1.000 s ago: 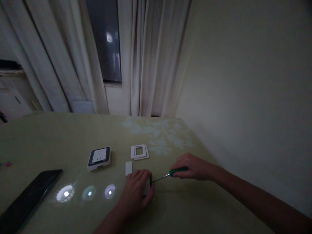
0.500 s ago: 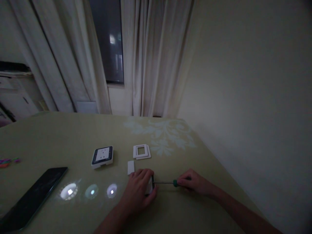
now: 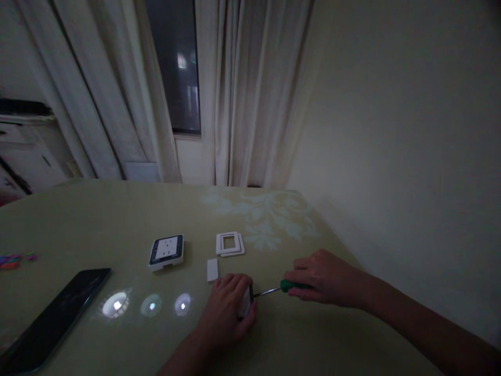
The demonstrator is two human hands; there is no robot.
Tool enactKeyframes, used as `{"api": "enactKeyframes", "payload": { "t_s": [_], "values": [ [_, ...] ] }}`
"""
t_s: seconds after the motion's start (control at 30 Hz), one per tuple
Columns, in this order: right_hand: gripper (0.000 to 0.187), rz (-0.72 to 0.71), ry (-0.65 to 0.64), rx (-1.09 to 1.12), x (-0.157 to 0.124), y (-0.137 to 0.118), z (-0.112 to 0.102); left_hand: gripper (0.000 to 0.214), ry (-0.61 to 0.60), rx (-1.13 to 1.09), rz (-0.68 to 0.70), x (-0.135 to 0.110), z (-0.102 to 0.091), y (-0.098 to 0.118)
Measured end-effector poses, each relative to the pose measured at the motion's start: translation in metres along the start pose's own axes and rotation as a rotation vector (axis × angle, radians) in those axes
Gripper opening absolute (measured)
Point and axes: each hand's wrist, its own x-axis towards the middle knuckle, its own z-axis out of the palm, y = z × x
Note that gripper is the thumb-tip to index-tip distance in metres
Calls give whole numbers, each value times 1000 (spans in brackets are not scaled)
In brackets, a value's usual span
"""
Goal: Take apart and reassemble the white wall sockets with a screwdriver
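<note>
My left hand (image 3: pixel 229 309) is closed over a small white and dark switch part (image 3: pixel 245 302), pressing it to the table (image 3: pixel 97 219). My right hand (image 3: pixel 326 277) grips the green handle of a screwdriver (image 3: pixel 282 287), whose thin metal shaft points left into the edge of that part. A small white rectangular cover (image 3: pixel 212 269) lies just above my left hand. Farther back rest a white square frame (image 3: pixel 229 244) and a wall socket module (image 3: pixel 167 251) with a dark border.
A dark phone (image 3: pixel 55 317) lies at the table's left front. Small coloured items (image 3: pixel 15 259) sit at the far left edge. Three lamp reflections shine on the tabletop. A wall runs close along the right; curtains and a dark window stand behind.
My right hand has risen and shifted slightly left, tilting the screwdriver handle up from nearly level half a second ago. My left hand has stayed on the part.
</note>
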Motion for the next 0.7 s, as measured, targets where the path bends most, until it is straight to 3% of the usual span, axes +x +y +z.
{"api": "enactKeyframes", "payload": {
  "t_s": [0.27,0.43,0.53,0.7],
  "values": [
    [23,41,-131,-116,24,-26,-29,26,16,53,47,-2,2,-2],
    [23,86,-176,184,42,-9,-46,25,21,57,37,-1,2,1],
    [21,94,-125,514,44,11,-37,24,49,69,50,0,2,1],
    [41,127,-97,709,28,30,2,24,72,73,60,-1,3,-2]
  ]
}}
